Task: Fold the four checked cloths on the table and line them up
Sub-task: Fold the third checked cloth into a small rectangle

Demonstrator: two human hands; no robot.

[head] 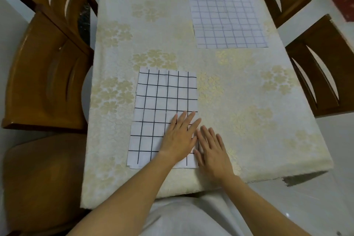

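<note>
A folded white cloth with bold black checks [159, 105] lies near the table's front edge, left of centre. My left hand [180, 136] lies flat on its lower right part, fingers straight. My right hand [211, 149] rests flat beside it, on the cloth's right edge and the tablecloth, fingers spread. A second checked cloth with fainter lines [226, 15] lies spread flat at the far right of the table. Only these two checked cloths are in view.
The table [258, 120] wears a cream tablecloth with pale gold flowers. Wooden chairs stand along the left [44, 74] and right [321, 74] sides. A brown stool [38, 188] sits at the near left corner. A pale tiled floor surrounds the table.
</note>
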